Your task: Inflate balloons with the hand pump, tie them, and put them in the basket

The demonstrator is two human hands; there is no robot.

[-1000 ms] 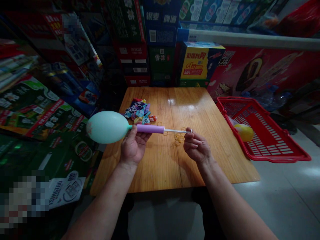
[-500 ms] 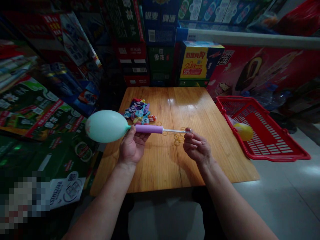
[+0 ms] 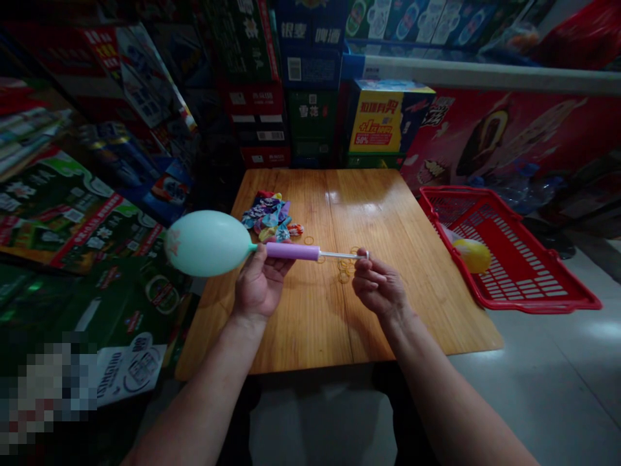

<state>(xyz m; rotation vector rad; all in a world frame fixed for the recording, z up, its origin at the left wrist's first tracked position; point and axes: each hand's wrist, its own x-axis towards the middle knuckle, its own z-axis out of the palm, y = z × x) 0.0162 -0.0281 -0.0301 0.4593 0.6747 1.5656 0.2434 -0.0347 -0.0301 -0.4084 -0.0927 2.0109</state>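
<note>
A purple balloon pump (image 3: 294,251) lies level above the wooden table, its white rod partly drawn out to the right. My left hand (image 3: 258,285) is closed around the pump's left end, thumb against the neck of a mint-green balloon (image 3: 209,243). The balloon is inflated, fitted over the nozzle, and bears a pinkish print at its far left. My right hand (image 3: 380,285) pinches the white handle at the rod's end. Behind the pump sits a pile of limp, printed balloons (image 3: 270,217). Several yellow rubber bands (image 3: 345,266) lie on the table beneath the rod.
The wooden table (image 3: 369,213) is in front of me. On its right a red basket (image 3: 528,259) holds a yellow balloon (image 3: 471,256). Beer cartons (image 3: 310,116) are stacked behind the table, and more cartons (image 3: 72,213) crowd the left side.
The rod shows shorter outside the pump, as my right hand has moved slightly left and my left hand slightly right with the pump. The mint-green balloon looks a little bigger.
</note>
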